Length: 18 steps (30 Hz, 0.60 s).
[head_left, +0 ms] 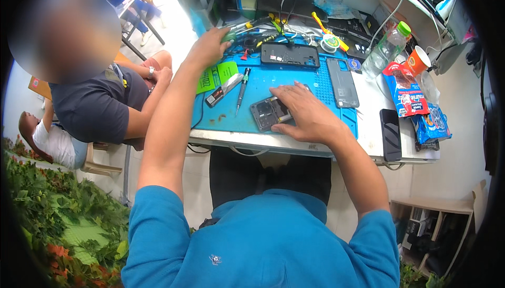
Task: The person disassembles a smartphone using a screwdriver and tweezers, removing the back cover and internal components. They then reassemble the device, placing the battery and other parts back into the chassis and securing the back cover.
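Note:
My right hand [307, 111] grips an opened phone [264, 113] lying on the blue work mat [218, 117], thumb at its near edge and fingers over its far side. The phone's dark inner parts show; its right part is under the hand. My left hand [209, 48] is stretched to the mat's far left, fingers curled round a rounded green thing [229, 36] among tools. Between the hands lie a slim screwdriver [243, 90] and a small clear packet [225, 90]. A dark phone frame [289, 55] and a grey back cover [343, 82] lie beyond the right hand.
A green card [217, 76] lies below my left hand. Pliers and cables crowd the back. At right stand a bottle [386, 51], an orange cup [418, 60], snack packs [405, 90] and a black phone [390, 134]. A person [100, 103] sits close at left.

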Tool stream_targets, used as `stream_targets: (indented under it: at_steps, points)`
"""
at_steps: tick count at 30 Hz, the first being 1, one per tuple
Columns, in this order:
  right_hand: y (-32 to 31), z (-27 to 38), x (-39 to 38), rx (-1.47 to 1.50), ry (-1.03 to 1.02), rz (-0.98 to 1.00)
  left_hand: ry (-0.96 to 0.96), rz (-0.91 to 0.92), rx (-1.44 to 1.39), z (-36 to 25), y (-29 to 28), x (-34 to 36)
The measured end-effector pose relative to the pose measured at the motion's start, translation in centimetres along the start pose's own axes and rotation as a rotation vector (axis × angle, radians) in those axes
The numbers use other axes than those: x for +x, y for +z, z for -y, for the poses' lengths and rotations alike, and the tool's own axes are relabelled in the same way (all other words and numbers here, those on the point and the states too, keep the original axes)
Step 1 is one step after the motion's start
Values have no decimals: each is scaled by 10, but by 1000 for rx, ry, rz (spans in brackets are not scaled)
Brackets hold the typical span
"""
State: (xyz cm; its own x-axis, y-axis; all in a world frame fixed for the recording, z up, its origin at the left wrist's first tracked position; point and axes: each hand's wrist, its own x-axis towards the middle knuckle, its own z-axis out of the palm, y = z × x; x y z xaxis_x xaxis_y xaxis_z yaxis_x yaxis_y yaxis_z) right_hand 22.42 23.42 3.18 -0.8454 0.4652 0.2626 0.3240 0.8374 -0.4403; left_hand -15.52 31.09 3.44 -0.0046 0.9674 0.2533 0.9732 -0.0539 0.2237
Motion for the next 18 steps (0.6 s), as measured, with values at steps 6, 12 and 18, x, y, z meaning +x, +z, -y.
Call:
stream_targets:
  at_steps: [6, 12, 18]
  points:
    - [-1, -3, -2, 3, 11, 15, -21, -94, -57, 4, -14, -3]
    - [-2, -7, 1, -3, -9, 8, -106, -24, -125, -52, -46, -42]
    - [8, -6, 9, -150, -12, -70, -85, 262, -124, -107, -30, -89]
